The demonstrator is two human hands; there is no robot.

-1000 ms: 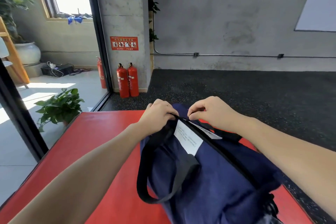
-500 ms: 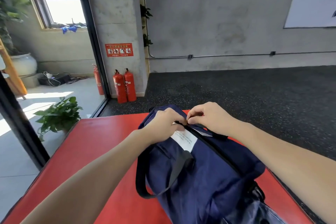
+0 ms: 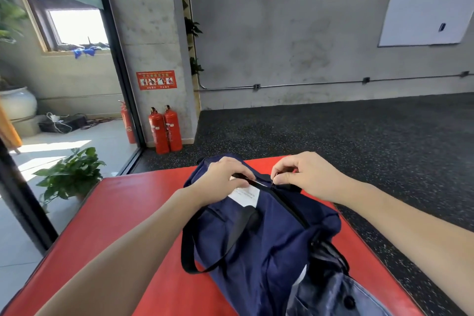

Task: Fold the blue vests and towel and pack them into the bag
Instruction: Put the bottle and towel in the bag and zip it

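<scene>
Looking past your hands, two red fire extinguishers (image 3: 165, 129) stand against the concrete pillar, a potted plant (image 3: 70, 174) sits far to your left, and a whiteboard (image 3: 425, 7) hangs beyond your right hand (image 3: 305, 176).

Your left hand (image 3: 227, 174) grips the navy bag (image 3: 259, 233) at its far end; your right pinches the zipper (image 3: 287, 202) just beside it. The bag lies on the red table (image 3: 115, 213), long axis running from under your hands back toward you and rightward.
</scene>
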